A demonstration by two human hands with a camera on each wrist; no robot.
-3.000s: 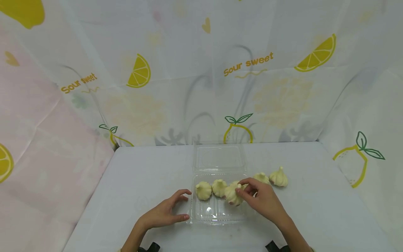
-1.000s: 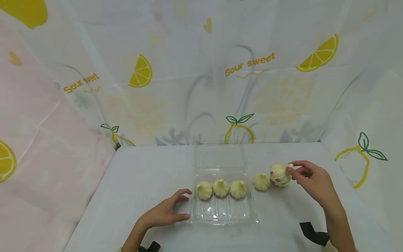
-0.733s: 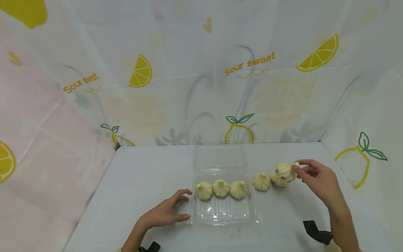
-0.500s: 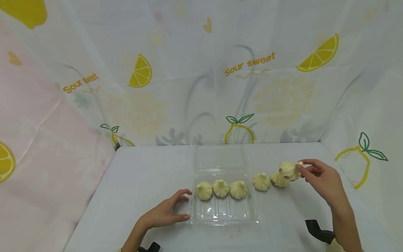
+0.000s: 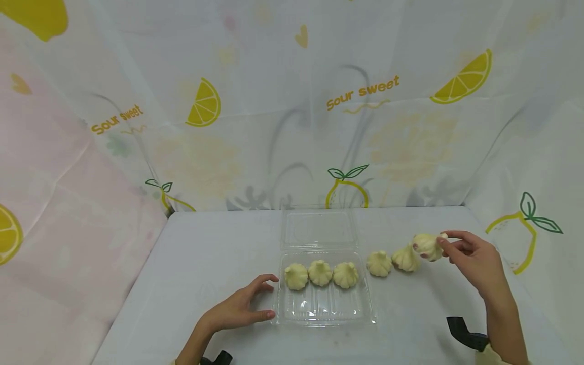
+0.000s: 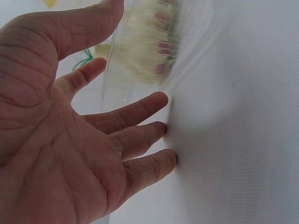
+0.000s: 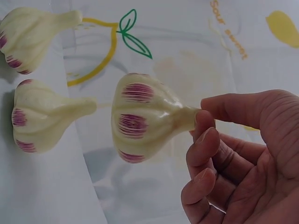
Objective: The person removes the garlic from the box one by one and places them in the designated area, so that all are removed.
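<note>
My right hand (image 5: 472,258) pinches a garlic bulb (image 5: 427,247) by its stem, up over the right side of the table. In the right wrist view this bulb (image 7: 140,119) shows purple streaks near its base, and the stem sits between thumb and fingertips. Two more bulbs stand on the table, the nearer one (image 5: 405,258) just left of the held bulb and another (image 5: 378,263) beside it. A row of three bulbs (image 5: 320,272) lies in a clear plastic clamshell box (image 5: 324,317). At the box's left edge my left hand (image 5: 239,306) rests with fingers spread, thumb tip close to the rim.
The clamshell's lid (image 5: 319,229) lies folded back toward the rear of the white table (image 5: 219,253). Behind and at both sides hangs a lemon-print cloth (image 5: 274,126). Black wrist mounts (image 5: 465,334) sit on both forearms.
My right hand has carried its garlic bulb from over the box to the right, past the two bulbs on the table, and keeps drifting right. The left hand stays at the box edge.
</note>
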